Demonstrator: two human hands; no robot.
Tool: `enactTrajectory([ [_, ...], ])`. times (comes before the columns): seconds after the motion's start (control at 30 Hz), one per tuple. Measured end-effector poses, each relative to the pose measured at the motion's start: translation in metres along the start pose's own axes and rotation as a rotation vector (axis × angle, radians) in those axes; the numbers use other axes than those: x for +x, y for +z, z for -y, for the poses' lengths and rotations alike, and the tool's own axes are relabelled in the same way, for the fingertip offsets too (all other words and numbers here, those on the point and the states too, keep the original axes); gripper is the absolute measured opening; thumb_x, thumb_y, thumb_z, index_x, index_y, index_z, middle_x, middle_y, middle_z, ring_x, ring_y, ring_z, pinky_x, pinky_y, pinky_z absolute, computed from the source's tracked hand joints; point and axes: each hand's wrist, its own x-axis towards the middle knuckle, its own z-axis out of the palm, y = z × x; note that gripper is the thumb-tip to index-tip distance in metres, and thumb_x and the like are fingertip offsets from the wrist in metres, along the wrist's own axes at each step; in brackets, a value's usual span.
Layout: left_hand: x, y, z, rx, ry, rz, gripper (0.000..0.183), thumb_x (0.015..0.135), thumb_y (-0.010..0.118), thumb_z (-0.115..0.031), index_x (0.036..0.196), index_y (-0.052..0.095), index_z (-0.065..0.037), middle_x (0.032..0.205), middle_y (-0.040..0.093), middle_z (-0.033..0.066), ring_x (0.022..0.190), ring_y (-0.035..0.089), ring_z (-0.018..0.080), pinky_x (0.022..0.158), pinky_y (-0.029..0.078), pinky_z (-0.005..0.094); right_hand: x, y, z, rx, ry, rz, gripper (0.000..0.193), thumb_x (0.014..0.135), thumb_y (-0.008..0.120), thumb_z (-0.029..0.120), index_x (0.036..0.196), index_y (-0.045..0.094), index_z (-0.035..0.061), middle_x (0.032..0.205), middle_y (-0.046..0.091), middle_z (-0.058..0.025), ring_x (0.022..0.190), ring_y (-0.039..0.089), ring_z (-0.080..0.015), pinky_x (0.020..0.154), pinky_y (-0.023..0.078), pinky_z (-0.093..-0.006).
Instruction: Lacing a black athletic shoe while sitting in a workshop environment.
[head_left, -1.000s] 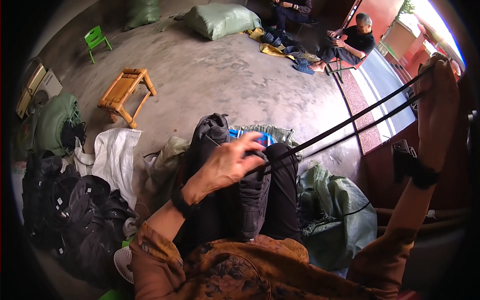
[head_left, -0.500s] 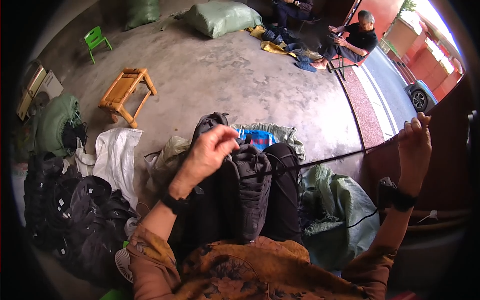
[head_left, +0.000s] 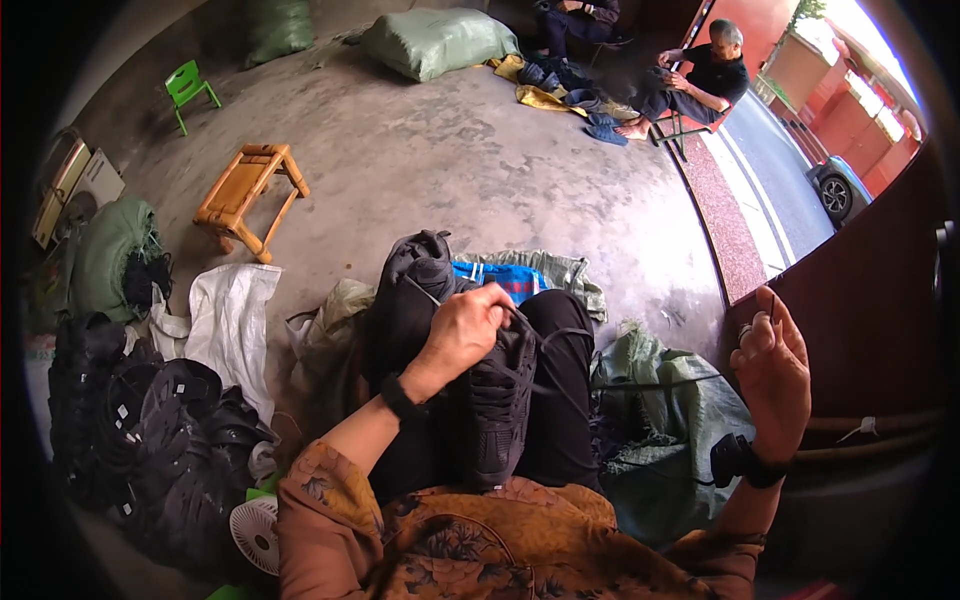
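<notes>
A black lace-up sneaker [head_left: 497, 415] lies on my lap between my thighs, toe toward me. My left hand [head_left: 462, 338] is closed at the top of its lacing, pinching the shoelace by the sneaker's opening. Raised off to the right, my right hand [head_left: 777, 385] has its fingertips pinched on the far part of the black shoelace [head_left: 660, 384], which hangs loosely across from the sneaker. A second dark sneaker [head_left: 421, 264] rests just beyond my left hand, by my knee. The left fingertips partly hide the lace there.
Many black shoes [head_left: 150, 420] are heaped at my left beside a white sack [head_left: 232, 320]. A green woven sack [head_left: 670, 430] lies to my right. Ahead stand a bamboo stool [head_left: 250, 195] and a green chair [head_left: 190, 88]. Two people sit at the far right, one on a folding stool.
My right hand has come down and inward, and the taut lace has gone slack. My left hand has moved right and down onto the sneaker's lacing and closed.
</notes>
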Motion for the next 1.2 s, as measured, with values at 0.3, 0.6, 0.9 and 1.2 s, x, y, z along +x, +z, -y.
enactTrajectory([
  [0.3, -0.054, -0.099, 0.067, -1.442, 0.018, -0.434, 0.02, 0.1, 0.052, -0.022, 0.108, 0.062, -0.005, 0.092, 0.07, 0.0128, 0.09, 0.07, 0.0262, 0.085, 0.055, 0.0362, 0.053, -0.221, -0.068, 0.444, 0.051, -0.436, 0.023, 0.095, 0.058, 0.004, 0.117, 0.057, -0.0023, 0.097, 0.065, -0.0096, 0.087, 0.065, -0.0185, 0.087, 0.056, -0.0318],
  [0.6, -0.112, -0.145, 0.242, -1.721, -0.1, -0.568, 0.018, 0.1, 0.053, -0.018, 0.109, 0.06, -0.004, 0.111, 0.067, 0.0089, 0.112, 0.062, 0.0234, 0.093, 0.055, 0.0342, 0.076, -0.092, -0.186, -0.234, 0.132, -0.411, 0.024, 0.1, 0.057, 0.02, 0.117, 0.057, 0.004, 0.087, 0.061, -0.0044, 0.073, 0.058, -0.0115, 0.068, 0.052, -0.0263],
  [0.9, -0.109, -0.123, 0.162, -0.996, -0.359, -0.545, 0.023, 0.1, 0.051, -0.017, 0.118, 0.052, -0.002, 0.091, 0.068, 0.0081, 0.059, 0.043, 0.0031, 0.05, 0.032, 0.0161, 0.03, 0.024, -0.175, -0.866, 0.342, 0.309, 0.012, 0.093, 0.059, 0.007, 0.101, 0.066, 0.0021, 0.069, 0.067, -0.0043, 0.059, 0.06, -0.009, 0.054, 0.048, -0.0248],
  [1.2, -0.065, -0.018, 0.032, -0.261, 0.183, -0.426, 0.006, 0.092, 0.06, -0.002, 0.094, 0.066, -0.005, 0.089, 0.065, 0.0058, 0.076, 0.063, 0.019, 0.068, 0.05, 0.0289, 0.018, 0.036, -0.188, -0.905, 0.178, 0.169, 0.009, 0.089, 0.064, 0.008, 0.093, 0.067, 0.0003, 0.07, 0.068, -0.0066, 0.063, 0.065, -0.0127, 0.055, 0.049, -0.0263],
])
